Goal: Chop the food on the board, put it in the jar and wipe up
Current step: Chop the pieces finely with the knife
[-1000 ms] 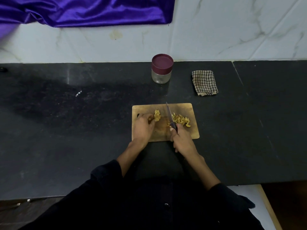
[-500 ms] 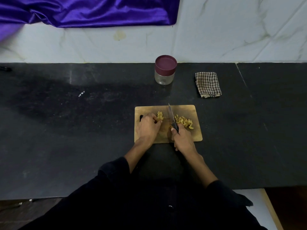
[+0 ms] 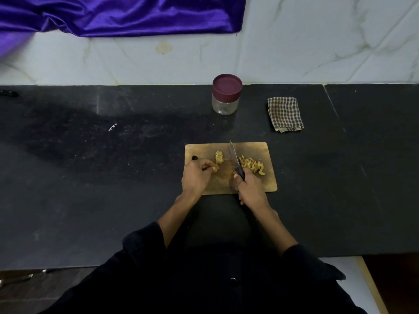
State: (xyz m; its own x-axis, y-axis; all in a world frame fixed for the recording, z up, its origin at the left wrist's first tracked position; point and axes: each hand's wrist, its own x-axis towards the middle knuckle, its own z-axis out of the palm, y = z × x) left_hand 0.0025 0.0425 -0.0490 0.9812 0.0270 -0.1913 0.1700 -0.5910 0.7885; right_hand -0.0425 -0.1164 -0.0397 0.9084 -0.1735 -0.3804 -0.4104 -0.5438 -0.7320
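A wooden cutting board (image 3: 249, 148) lies on the black counter. My right hand (image 3: 250, 188) grips a black-handled knife (image 3: 233, 155), its blade pointing away across the board. A pile of chopped yellow food (image 3: 251, 165) lies right of the blade. An uncut yellow piece (image 3: 219, 157) sits left of it. My left hand (image 3: 197, 175) rests on the board's left part, fingers curled, fingertips just short of that piece. A clear jar with a maroon lid (image 3: 226, 94) stands closed behind the board. A checked cloth (image 3: 285, 114) lies folded to its right.
The black counter (image 3: 113, 177) stretches wide to the left, with a small white mark (image 3: 112, 127) on it. A white marble wall (image 3: 317, 41) rises behind, a purple cloth (image 3: 113, 14) draped at its top left. The counter's front edge runs near my body.
My left hand has drawn back from the uncut piece, which now lies free beside the blade. The knife stays between the two portions. The camera shifted slightly.
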